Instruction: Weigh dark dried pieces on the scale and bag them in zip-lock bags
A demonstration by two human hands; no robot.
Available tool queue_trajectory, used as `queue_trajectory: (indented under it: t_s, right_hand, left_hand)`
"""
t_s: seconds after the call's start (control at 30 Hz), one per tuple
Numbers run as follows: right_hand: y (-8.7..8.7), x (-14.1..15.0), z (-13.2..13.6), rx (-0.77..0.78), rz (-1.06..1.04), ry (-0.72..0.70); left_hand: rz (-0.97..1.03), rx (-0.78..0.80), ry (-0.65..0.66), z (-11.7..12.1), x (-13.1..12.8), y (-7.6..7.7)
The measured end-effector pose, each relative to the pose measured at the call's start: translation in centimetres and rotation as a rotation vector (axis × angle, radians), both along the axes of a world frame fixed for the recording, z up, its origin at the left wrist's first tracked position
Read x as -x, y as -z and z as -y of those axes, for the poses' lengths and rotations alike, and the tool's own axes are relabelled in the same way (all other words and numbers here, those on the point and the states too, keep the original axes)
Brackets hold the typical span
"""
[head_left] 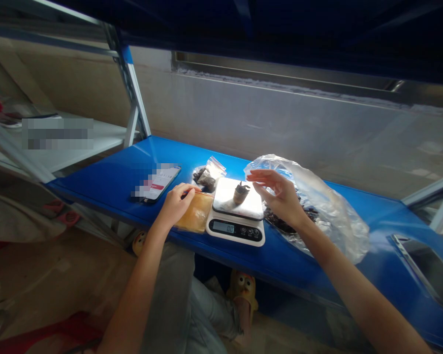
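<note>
A white kitchen scale [237,236] stands on the blue shelf, its display reading 0.0. On its plate is a small brown cup [240,194] with dark, dry pieces sticking out of the top. Just right of the cup, my right hand [276,194] hovers with fingers apart and nothing visible in them. Behind and below it lies a large clear plastic bag [339,221] with many dark dried pieces. My left hand [177,202] rests at the upper left edge of flat yellowish zip bags [196,216], fingers loosely bent, thumb apart. Part of its fingertips is hard to make out.
A small zip bag [206,179] of dark pieces lies behind the yellowish bags. A lit phone [162,184] lies to the left, and a dark-screened device [428,268] at the far right. The blue shelf's front edge [170,238] runs above my legs; another shelf hangs overhead.
</note>
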State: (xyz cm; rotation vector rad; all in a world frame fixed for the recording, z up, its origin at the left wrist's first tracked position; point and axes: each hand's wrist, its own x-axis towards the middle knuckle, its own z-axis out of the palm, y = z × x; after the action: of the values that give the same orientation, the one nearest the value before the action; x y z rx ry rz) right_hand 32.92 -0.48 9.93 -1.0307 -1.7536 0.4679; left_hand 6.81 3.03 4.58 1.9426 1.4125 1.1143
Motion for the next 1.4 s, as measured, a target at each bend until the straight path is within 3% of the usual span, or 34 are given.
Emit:
queue_trajectory:
  t_s: [0.2,0.4,0.77,0.93,1.03,1.1,1.23,1.3,1.4]
  right_hand:
    - [-0.1,-0.4,0.1,-0.050,0.152,0.131]
    - [0.5,0.3,0.4,-0.021,0.387,0.074]
    - [1.2,0.3,-0.1,-0.082,0.330,0.101]
    - [1.6,0.4,-0.3,-0.097,0.288,0.090]
    - [1.7,0.6,-0.4,-0.100,0.275,0.083]
    - [1.9,0.8,-0.5,-0.104,0.277,0.088]
    - [2.6,1.0,-1.1,-0.100,0.254,0.094]
    - [3.1,1.0,-1.3,-0.091,0.218,0.083]
    - [3.3,0.8,-1.5,-0.084,0.169,0.072]
  left_hand:
    - [-0.001,-0.009,-0.006,0.0,-0.1,-0.1]
    - [0.005,0.000,-0.005,0.1,-0.1,0.0]
    - [0.052,-0.012,-0.007,-0.1,0.0,0.2]
    - [0.120,-0.176,-0.107,0.2,0.3,0.1]
    - [0.097,-0.275,-0.160,0.8,0.3,-0.9]
    - [0.055,-0.287,-0.115,1.3,-0.2,-2.0]
    - [-0.155,-0.172,0.128,1.6,-3.3,-3.6]
    - [-0.241,-0.148,0.179,1.1,-5.2,-3.5]
    - [-0.265,-0.134,0.150,0.1,-7.3,-2.9]
